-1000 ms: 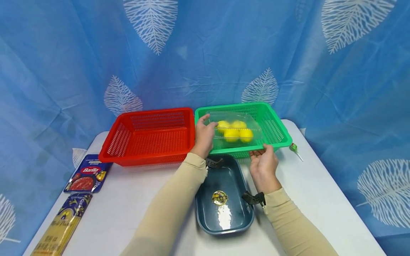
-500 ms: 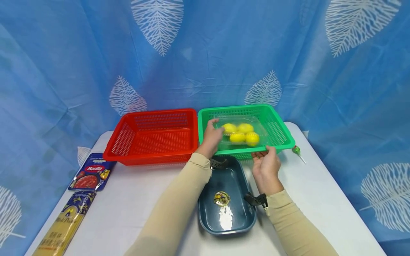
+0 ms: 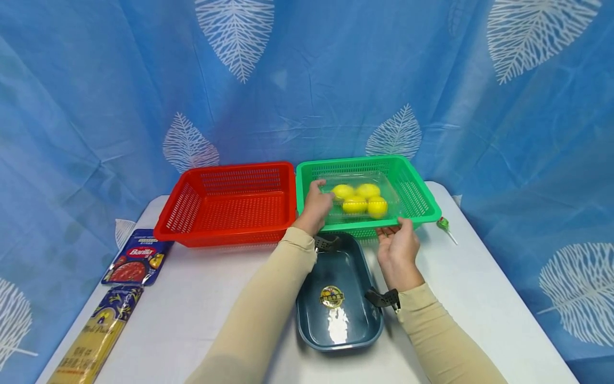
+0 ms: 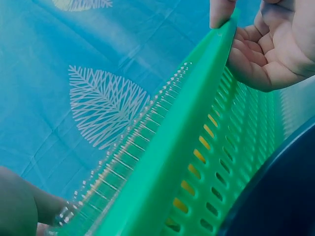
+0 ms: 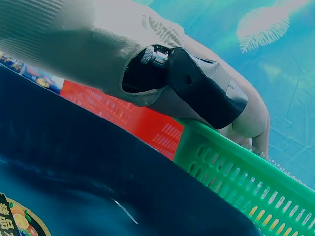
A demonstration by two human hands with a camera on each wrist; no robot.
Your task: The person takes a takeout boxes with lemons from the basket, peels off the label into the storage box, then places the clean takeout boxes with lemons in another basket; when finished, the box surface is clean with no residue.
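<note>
A clear plastic box (image 3: 390,194) with several lemons (image 3: 368,191) in it sits inside the green basket (image 3: 416,200). My left hand (image 3: 316,207) reaches over the basket's left side and holds the box by its left end, seen also at the lower left of the left wrist view. With my right hand (image 3: 399,253) I grip the basket's front rim, thumb on top and fingers curled beneath. A dark blue tray (image 3: 338,314) with a round gold label lies in front of the basket, between my forearms.
A red basket (image 3: 225,237) stands against the green one's left side. At the table's left edge lie a blue Barilla pouch (image 3: 136,258) and a pack of spaghetti (image 3: 96,336). A lollipop (image 3: 446,229) lies right of the green basket. A blue curtain (image 3: 312,80) hangs behind.
The clear box has come down a little and shifted slightly right within the green basket, with my left hand following it. My right hand keeps its grip on the rim.
</note>
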